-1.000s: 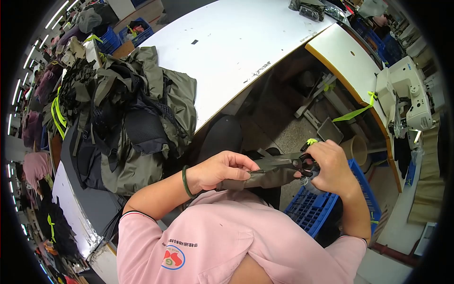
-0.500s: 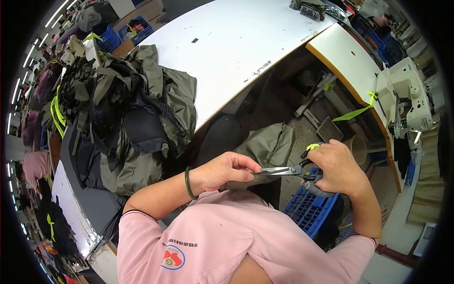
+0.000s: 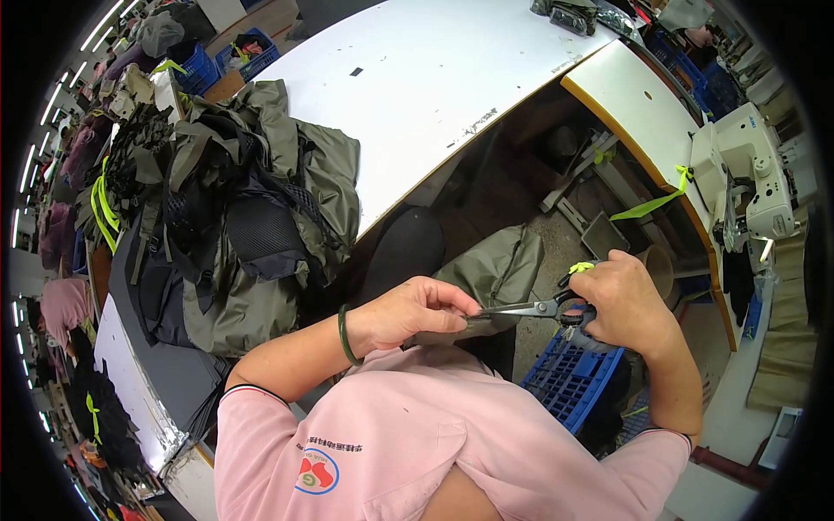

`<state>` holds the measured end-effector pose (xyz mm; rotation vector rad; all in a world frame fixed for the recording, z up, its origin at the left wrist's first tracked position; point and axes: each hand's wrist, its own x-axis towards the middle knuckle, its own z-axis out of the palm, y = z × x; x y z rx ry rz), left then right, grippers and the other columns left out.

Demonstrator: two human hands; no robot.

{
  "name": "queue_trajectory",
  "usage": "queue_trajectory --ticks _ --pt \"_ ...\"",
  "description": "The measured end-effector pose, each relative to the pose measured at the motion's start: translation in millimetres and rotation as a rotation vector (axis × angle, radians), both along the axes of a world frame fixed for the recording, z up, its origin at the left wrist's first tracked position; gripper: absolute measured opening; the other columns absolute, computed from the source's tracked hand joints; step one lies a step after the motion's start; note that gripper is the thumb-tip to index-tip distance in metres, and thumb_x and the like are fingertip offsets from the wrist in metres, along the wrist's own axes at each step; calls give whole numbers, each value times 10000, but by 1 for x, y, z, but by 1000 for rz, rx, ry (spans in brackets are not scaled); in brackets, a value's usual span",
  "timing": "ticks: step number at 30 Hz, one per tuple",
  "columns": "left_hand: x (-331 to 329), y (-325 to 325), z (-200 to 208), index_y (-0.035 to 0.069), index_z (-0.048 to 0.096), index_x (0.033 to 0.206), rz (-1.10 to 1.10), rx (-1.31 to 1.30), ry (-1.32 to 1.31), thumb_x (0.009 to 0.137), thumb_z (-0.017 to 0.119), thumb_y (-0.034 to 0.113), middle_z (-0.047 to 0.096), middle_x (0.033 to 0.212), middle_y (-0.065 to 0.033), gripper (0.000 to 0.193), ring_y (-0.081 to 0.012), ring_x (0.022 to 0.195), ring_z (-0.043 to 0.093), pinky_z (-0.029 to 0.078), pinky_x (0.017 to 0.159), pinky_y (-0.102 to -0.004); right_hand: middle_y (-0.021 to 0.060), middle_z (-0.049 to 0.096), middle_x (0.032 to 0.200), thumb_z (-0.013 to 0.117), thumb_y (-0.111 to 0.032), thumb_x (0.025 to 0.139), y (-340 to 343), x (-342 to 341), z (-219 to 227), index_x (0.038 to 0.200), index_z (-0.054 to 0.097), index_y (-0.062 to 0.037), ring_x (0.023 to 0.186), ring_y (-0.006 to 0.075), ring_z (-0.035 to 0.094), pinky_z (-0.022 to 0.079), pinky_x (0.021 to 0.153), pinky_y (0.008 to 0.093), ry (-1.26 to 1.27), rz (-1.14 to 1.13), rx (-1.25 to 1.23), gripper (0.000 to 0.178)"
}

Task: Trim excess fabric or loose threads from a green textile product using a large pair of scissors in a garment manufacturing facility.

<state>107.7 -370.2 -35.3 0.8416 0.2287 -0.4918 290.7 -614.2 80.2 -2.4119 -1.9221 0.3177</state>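
My right hand (image 3: 632,300) is wrapped round black-handled scissors (image 3: 526,308), which have a bright yellow-green tie on one handle loop. Their metal blades point left, and the tips reach the fingertips of my left hand (image 3: 426,309). Thumb and forefinger of that hand are pinched together; what lies between them is too small to make out. Just beyond and below the blades, an olive-green fabric piece (image 3: 499,265) with a seam hangs over my lap. A dark green bangle (image 3: 347,334) circles my left wrist.
Olive and black backpacks (image 3: 261,208) are heaped at the left on a white table (image 3: 417,78). A blue plastic crate (image 3: 569,382) stands low at my right. Farther right is a white sewing machine (image 3: 751,174) beside a wood-edged tabletop (image 3: 630,104).
The scissor blades look narrower and closer together than before. My right hand has shifted very slightly up and right; my left hand stays pinched at almost the same spot.
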Motion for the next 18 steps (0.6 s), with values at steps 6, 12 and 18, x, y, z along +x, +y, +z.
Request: queue_trajectory --ticks 6,12,18 --pt "9 -5 9 6 674 1095 -12 1 -53 881 679 -13 685 979 -22 215 -69 856 629 512 799 -211 103 688 857 869 -101 695 34 -20 -19 863 590 -12 759 206 665 485 645 312 714 -254 254 338" --pt "12 0 6 29 608 1076 86 9 -188 885 682 26 602 933 16 206 -48 872 558 463 788 -204 32 633 806 819 -21 735 51 -28 -36 869 588 -17 713 97 574 478 650 257 904 -282 236 267" --pt "4 9 -2 39 612 1061 321 447 -595 895 699 59 599 998 -3 188 -69 924 553 465 832 -237 -23 579 757 783 -43 783 48 -19 -42 857 590 -36 682 44 524 433 607 216 1133 -411 449 206"
